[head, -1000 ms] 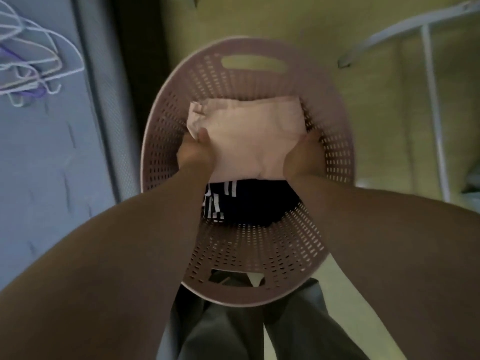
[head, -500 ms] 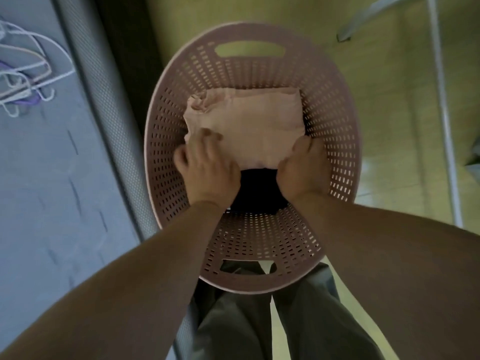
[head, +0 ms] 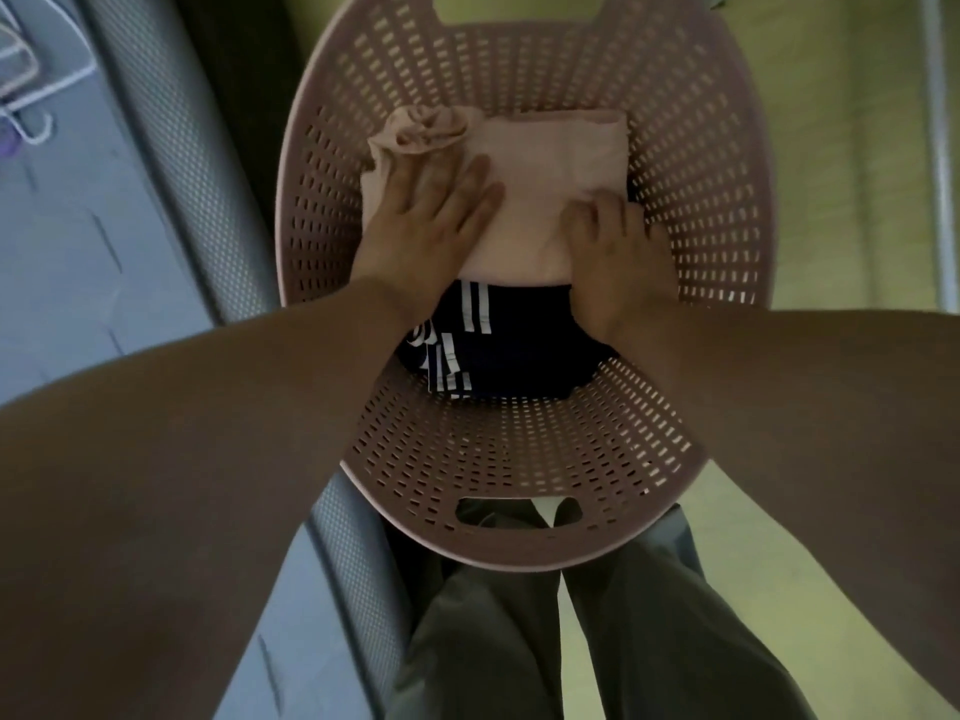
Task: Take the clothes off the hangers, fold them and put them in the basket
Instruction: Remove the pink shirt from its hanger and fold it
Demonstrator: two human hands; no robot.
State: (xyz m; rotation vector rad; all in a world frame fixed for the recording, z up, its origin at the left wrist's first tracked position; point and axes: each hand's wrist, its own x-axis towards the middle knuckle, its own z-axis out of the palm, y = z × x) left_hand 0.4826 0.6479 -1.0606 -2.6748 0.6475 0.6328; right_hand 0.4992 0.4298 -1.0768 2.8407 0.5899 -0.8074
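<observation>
A pink perforated laundry basket (head: pixel 519 454) stands on the floor in front of me. Inside it a folded pale pink garment (head: pixel 550 163) lies on top of a dark navy garment with white stripes (head: pixel 498 350). My left hand (head: pixel 431 215) lies flat on the pink garment's left part, fingers spread and straight. My right hand (head: pixel 608 257) rests on its right near corner with the fingers curled at the cloth's edge; whether it pinches the cloth is not clear. The garment's far left corner is bunched up.
A grey bed (head: pixel 104 241) runs along the left side, with white wire hangers (head: pixel 31 90) lying on it. A pale metal rack leg (head: pixel 940 148) stands at the right on the yellowish floor. My grey trouser legs are below the basket.
Both hands have come from gripping the garment's sides onto its top. The left hand has opened flat. The pink garment now sits lower in the basket, and the view has moved closer.
</observation>
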